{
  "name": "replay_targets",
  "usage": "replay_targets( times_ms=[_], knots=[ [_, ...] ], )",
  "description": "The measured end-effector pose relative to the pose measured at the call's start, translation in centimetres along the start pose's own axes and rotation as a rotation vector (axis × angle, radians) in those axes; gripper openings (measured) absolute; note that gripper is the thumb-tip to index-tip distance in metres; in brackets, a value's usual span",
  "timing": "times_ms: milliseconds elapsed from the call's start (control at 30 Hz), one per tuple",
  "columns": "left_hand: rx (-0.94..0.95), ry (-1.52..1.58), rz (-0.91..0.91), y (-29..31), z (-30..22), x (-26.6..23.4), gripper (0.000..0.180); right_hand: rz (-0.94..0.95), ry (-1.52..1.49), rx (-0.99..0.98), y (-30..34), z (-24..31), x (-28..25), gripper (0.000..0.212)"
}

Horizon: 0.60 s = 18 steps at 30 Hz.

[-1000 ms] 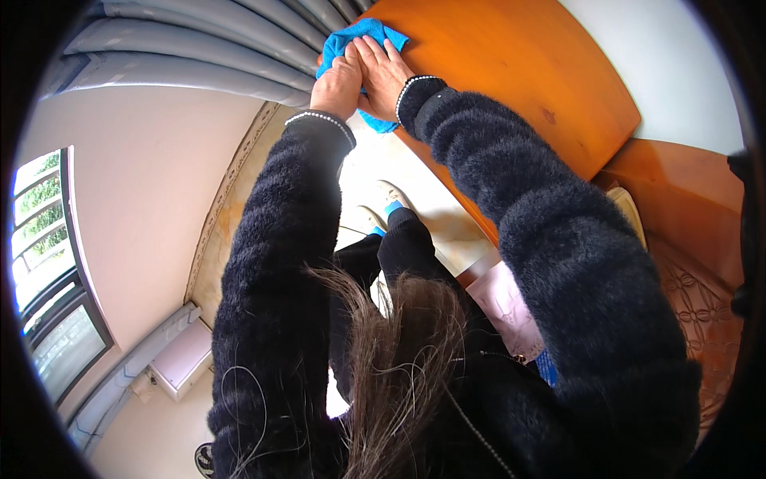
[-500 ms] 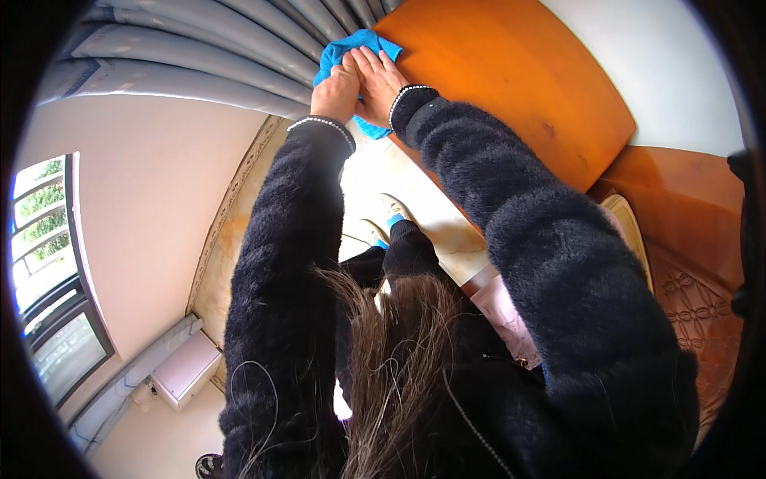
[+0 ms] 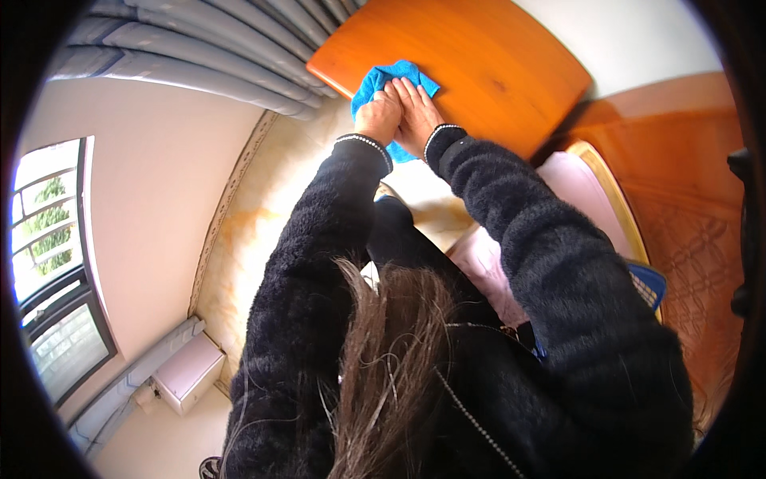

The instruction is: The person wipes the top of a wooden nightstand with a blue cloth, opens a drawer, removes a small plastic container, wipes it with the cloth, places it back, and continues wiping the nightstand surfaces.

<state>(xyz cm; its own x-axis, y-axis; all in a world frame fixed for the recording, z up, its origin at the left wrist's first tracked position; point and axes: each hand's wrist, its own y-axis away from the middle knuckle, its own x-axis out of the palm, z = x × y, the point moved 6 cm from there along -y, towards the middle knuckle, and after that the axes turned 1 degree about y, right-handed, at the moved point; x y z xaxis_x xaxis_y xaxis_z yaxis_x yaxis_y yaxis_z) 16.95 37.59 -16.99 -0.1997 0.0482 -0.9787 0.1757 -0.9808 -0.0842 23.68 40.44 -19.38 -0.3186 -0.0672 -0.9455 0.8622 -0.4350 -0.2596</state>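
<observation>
Together, the left hand [image 3: 378, 118] and right hand [image 3: 415, 114] were laid flat on a blue cloth [image 3: 381, 81], fingers spread, so it was pressed against the wooden table [image 3: 495, 64] beneath them.

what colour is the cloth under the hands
Bright blue; the cloth lies on the orange-brown wooden tabletop, clearest in the head view.

Both arms wear thick, fuzzy black sleeves [image 3: 558, 263] that fill the lower half of the frame and narrow toward the upper centre. Each cuff [image 3: 363, 144] is edged with a thin line of small pale beads. Long brown hair [image 3: 391, 351] hangs loose at lower centre over the black top, where a fine beaded chain [image 3: 479, 423] runs diagonally.
</observation>
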Motion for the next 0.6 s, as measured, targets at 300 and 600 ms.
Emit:
replay_targets(
  times_ms=[300, 600],
  knots=[
    [0.065, 0.156, 0.135, -1.1, 0.0, -1.1, 0.050, 0.034, 0.006, 0.121, 0.5, 0.3, -2.1, 0.076],
    [0.136, 0.303, 0.178, -1.3, 0.0, -3.6, 0.041, -0.003, -0.020, 0.250, 0.8, 1.2, -3.9, 0.081]
  ],
)
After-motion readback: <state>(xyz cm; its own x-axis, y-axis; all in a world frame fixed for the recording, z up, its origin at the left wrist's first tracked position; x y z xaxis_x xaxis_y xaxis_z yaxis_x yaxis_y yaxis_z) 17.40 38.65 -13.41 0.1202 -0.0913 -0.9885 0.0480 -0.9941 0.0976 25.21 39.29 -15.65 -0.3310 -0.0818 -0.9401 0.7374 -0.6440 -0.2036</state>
